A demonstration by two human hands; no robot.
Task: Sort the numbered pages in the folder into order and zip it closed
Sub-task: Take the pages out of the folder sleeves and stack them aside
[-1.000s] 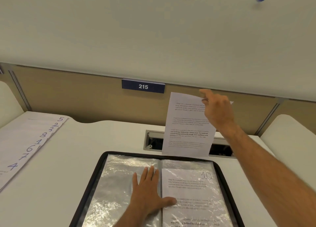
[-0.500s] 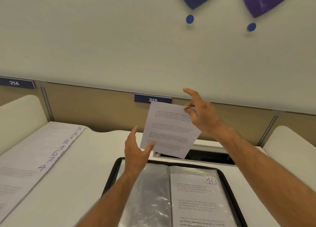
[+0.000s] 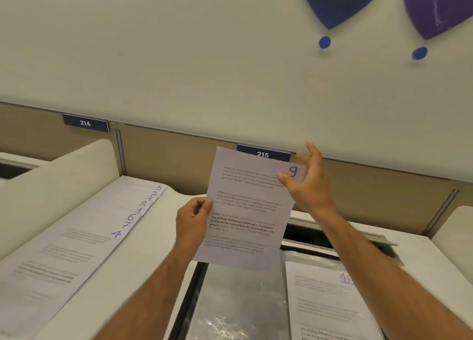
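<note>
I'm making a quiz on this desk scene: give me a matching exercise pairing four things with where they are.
Things:
1. page 9
2. page 10
3. fanned pages
4. sign 215

Places:
A. in the folder's right sleeve
B. on the wall panel behind the desk
C. held up by the left hand, right hand at its top corner
D. spread on the desk at left

Pairs: 1-C, 2-A, 3-D, 4-B
</note>
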